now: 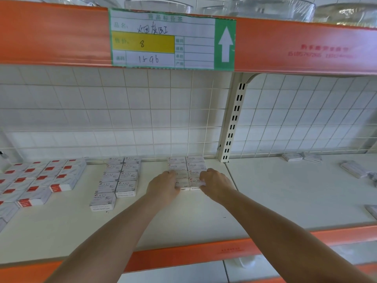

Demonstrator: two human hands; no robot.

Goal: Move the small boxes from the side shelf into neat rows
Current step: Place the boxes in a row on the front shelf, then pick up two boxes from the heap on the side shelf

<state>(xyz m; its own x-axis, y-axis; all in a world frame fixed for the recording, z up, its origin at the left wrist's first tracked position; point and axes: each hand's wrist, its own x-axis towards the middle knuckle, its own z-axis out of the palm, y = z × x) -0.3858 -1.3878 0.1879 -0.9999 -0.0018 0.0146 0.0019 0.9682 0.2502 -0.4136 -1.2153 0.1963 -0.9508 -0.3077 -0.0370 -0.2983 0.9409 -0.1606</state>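
Our left hand [163,185] and right hand [214,183] pinch the front staple boxes [186,183] at twelve o'clock; squeezing unevenly could skew the two neat rows.

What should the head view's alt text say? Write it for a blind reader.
Both hands, left hand and right hand, press against the sides of a two-column block of white staples boxes on a white shelf. Paper clip boxes stand in rows to the left.
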